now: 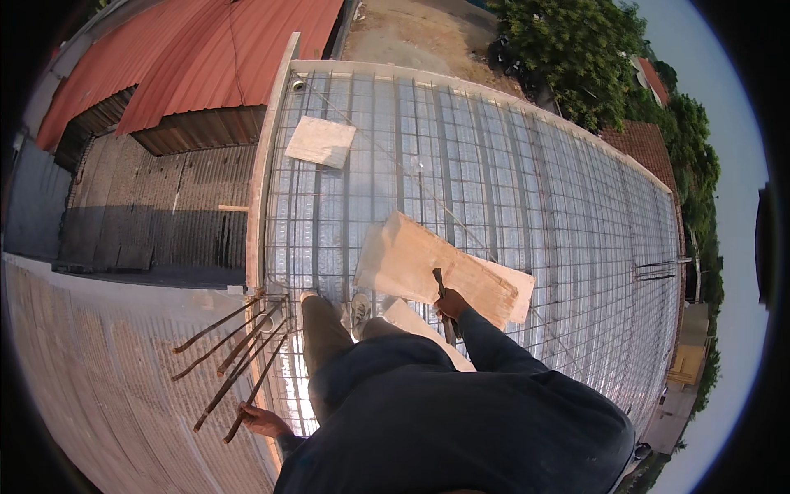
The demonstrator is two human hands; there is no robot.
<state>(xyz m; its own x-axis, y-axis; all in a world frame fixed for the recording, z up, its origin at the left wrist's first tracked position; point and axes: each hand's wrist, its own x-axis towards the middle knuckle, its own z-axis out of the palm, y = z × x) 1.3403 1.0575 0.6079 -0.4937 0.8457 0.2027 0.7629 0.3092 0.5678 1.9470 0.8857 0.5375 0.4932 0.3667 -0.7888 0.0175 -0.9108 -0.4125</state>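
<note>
At the left edge of the deck, several rusty rebar rods (220, 397) stick up in a cluster. My left hand (263, 421) is closed on the top end of the nearest rebar rod (235, 428). In front of my body, my right hand (449, 303) grips a dark, narrow tool (439, 281); its kind cannot be made out. Under that hand lies a wide wooden plank (444, 255), slanting across the steel mesh. A paler board (518, 290) shows beneath its right end, and another light board (420, 323) lies closer to me.
Rebar mesh (494, 181) covers the shiny metal decking, with a wooden edge board (262, 189) along the left side. A square board (322, 142) lies farther off. Beyond the left edge are lower roofs (156, 206). My shoe (360, 309) stands beside the plank.
</note>
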